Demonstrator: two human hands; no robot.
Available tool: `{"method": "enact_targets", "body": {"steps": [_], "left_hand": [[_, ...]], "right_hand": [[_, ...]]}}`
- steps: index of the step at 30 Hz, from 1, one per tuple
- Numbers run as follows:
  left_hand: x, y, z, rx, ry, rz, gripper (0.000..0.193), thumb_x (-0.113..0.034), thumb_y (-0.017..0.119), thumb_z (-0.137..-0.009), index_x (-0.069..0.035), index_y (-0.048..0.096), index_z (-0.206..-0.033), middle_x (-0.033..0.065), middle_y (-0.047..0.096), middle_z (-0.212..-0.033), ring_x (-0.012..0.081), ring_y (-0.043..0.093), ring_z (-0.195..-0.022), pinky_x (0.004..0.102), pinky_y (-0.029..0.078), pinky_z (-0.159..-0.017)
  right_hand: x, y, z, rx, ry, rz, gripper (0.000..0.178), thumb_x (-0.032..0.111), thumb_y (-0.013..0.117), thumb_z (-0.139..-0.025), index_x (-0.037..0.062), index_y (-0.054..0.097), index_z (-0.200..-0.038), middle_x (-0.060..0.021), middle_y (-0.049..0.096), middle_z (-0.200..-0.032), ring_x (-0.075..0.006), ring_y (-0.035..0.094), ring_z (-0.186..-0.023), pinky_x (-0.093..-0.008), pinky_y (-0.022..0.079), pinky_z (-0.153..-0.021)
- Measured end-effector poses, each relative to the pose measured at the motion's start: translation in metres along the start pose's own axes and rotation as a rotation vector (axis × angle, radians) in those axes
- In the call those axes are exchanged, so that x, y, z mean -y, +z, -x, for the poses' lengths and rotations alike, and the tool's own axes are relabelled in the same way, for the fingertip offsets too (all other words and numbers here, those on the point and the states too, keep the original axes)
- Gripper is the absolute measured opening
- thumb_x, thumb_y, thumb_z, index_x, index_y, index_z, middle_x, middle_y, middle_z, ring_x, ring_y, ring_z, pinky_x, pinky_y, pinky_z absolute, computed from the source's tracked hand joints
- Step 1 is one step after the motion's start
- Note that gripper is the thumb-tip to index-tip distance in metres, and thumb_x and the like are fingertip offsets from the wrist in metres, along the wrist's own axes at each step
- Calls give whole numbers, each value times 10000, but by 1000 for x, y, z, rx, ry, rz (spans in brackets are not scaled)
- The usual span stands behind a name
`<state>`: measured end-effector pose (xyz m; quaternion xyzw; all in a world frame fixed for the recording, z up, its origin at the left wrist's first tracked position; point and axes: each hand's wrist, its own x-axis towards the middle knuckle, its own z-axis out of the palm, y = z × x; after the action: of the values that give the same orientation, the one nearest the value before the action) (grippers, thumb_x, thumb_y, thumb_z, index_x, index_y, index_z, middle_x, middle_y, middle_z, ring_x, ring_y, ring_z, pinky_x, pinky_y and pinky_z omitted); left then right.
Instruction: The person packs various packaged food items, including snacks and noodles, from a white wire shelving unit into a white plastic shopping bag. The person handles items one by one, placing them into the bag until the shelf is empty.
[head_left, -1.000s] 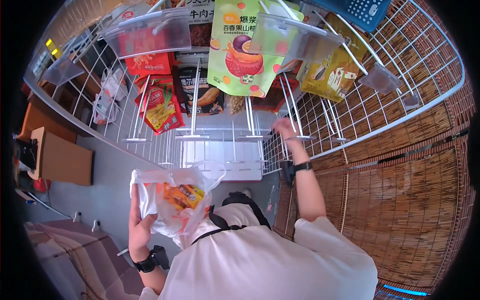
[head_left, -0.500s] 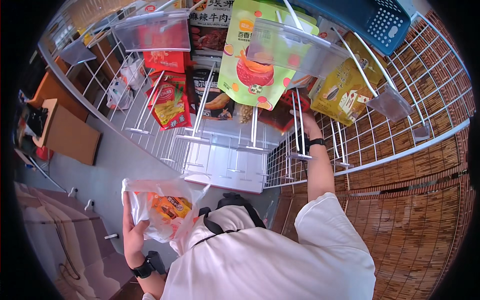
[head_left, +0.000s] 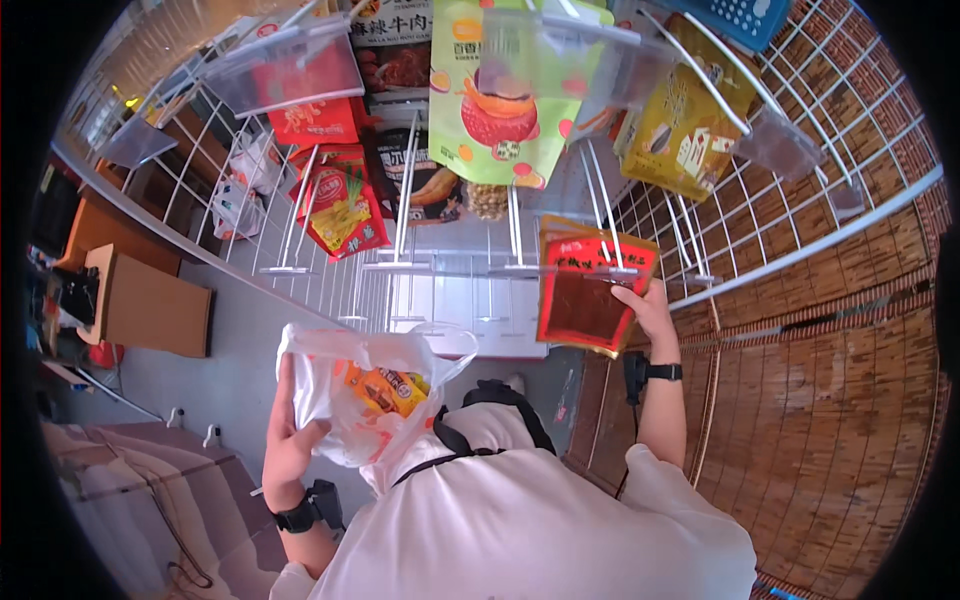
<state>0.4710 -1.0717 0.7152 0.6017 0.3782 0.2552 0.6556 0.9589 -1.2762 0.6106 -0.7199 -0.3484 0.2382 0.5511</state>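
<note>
My right hand (head_left: 652, 312) is closed on the right edge of a red and brown snack pouch (head_left: 590, 295), thumb on its front. The pouch hangs at the front of the rack, below a wire hook with a clear tag holder. At the lower left, my left hand (head_left: 292, 440) grips the side of a white plastic bag (head_left: 335, 400), whose mouth is spread. Inside the bag lies an orange and yellow snack packet (head_left: 385, 390); anything beneath it is hidden.
On the white wire rack hang a large green pouch (head_left: 500, 110), a yellow pouch (head_left: 690, 110), a red pouch (head_left: 343, 200) and a dark pouch (head_left: 420, 175). Hook ends stick out toward me. Woven blinds (head_left: 790, 400) flank the right side; a cardboard box (head_left: 155, 300) stands left.
My right hand has come out from among the hooks toward me, bringing the red and brown pouch forward. My left hand and the bag sit slightly further right and higher in view.
</note>
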Motion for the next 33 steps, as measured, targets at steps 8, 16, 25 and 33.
{"method": "enact_targets", "body": {"steps": [8,16,25,33], "left_hand": [[-9,-2,-42,242,13,-42,947,138,457,-595,-11,140,-1475,105,269,-1484,178,259,-1349,260,231,-1054],[-15,14,-60,437,-13,-63,927,147,438,-629,-35,126,-1482,85,290,-1460,143,271,-1314,242,245,-1032],[-28,-15,-49,624,-61,-439,865,112,390,-620,-41,233,-1457,151,335,-1452,229,236,-1382,288,166,-1099],[-38,34,-39,407,23,61,1029,54,448,-491,-10,153,-1475,92,246,-1500,170,185,-1390,242,113,-1093]], "right_hand": [[17,27,109,275,237,-187,350,118,728,-754,-3,629,-1066,-41,661,-1002,-102,591,-916,-291,474,-839],[94,195,44,983,-114,353,450,209,656,-778,46,497,-1165,-215,627,-967,-395,600,-923,-442,474,-785],[41,290,-34,965,-18,-131,451,42,698,-737,29,582,-1174,-58,635,-1093,-167,567,-987,-304,445,-884],[33,322,-22,680,419,-531,315,108,613,-851,54,595,-1162,-63,627,-1102,-156,596,-967,-294,477,-847]]}}
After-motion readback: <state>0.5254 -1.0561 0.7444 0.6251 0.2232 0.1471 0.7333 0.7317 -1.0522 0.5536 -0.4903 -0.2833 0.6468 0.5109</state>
